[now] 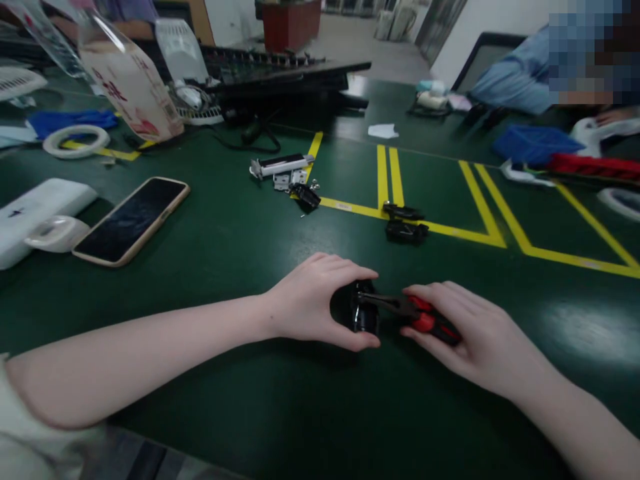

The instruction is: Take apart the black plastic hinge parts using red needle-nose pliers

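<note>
My left hand (pixel 320 303) grips a small glossy black part (pixel 367 315) between thumb and fingers, low over the green table. In my right hand (pixel 470 327) is a pair of pliers (pixel 425 317) with red and black handles. Its dark jaws reach left and meet the black part near its upper edge; whether they clamp it I cannot tell. Farther off, two black pieces (pixel 406 231) lie by the yellow tape. Left of them are another black piece (pixel 306 196) and a silver and black metal part (pixel 283 165), with small metal bits beside them.
At left on the table (pixel 225 413) lie a phone (pixel 133 220), a white box-like device (pixel 40 210) and a tape roll (pixel 76 141). Behind stand a bottle (pixel 133 87) and a dark flat panel (pixel 290 80). A person's blue sleeve (pixel 515 73) shows at far right.
</note>
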`<state>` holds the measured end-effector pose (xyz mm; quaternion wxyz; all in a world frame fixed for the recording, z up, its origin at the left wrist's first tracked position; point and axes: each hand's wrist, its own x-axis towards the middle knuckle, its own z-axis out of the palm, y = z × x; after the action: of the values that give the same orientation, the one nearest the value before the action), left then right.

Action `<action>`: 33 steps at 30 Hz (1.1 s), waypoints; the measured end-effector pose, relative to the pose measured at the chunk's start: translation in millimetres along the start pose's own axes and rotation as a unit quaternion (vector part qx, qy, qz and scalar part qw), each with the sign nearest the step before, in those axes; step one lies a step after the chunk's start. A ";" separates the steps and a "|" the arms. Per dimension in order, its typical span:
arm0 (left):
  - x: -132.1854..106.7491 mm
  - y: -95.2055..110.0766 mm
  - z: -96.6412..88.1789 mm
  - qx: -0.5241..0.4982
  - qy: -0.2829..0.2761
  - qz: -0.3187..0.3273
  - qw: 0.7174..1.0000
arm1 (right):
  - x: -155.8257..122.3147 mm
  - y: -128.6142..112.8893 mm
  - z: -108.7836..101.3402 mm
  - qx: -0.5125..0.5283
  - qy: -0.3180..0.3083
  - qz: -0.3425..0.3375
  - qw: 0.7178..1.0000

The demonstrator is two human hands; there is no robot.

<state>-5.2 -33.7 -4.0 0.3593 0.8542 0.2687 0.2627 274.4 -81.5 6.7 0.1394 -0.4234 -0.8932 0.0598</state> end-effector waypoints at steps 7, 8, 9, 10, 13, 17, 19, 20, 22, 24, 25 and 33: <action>3.5 3.9 2.9 -0.011 0.016 -0.036 0.999 | 2.4 0.9 -2.6 0.033 -0.048 0.063 0.996; 4.4 5.1 3.5 -0.003 0.019 -0.038 0.999 | 2.0 0.9 -3.0 0.032 -0.042 0.065 0.997; 5.5 6.1 4.3 0.004 0.023 -0.041 0.999 | 1.5 1.2 -3.2 0.032 -0.035 0.068 0.997; 6.9 7.0 5.3 0.010 0.026 -0.044 0.999 | 0.9 1.7 -3.2 0.033 -0.030 0.072 0.996; 10.5 7.9 9.5 0.026 0.035 -0.054 0.998 | -0.8 3.2 -2.4 0.036 -0.008 0.078 0.996; 12.0 4.7 17.1 0.040 0.060 -0.070 0.995 | -2.3 0.3 -3.7 0.032 0.023 0.080 0.996; 11.8 1.5 20.7 0.040 0.065 -0.076 0.994 | -3.2 -3.1 -5.5 0.026 0.037 0.081 0.996; 11.8 -0.4 22.3 0.040 0.067 -0.079 0.994 | -3.7 -4.8 -6.4 0.024 0.042 0.082 0.995; 12.3 -3.6 25.0 0.039 0.071 -0.087 0.993 | -4.9 -7.6 -7.5 0.019 0.051 0.084 0.995; 13.2 -5.5 27.0 0.036 0.074 -0.093 0.992 | -6.1 -8.8 -7.8 0.016 0.056 0.084 0.995; 13.6 -5.7 27.7 0.033 0.076 -0.096 0.992 | -6.8 -8.7 -7.7 0.015 0.057 0.084 0.995; 14.2 -0.1 24.4 0.006 0.064 -0.098 0.993 | -7.2 -3.3 -8.2 -0.006 0.050 0.095 0.994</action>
<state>20.6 -35.9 -15.2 0.3598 0.8072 0.3758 0.2788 278.7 -89.3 13.8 0.1752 -0.5094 -0.8413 0.0457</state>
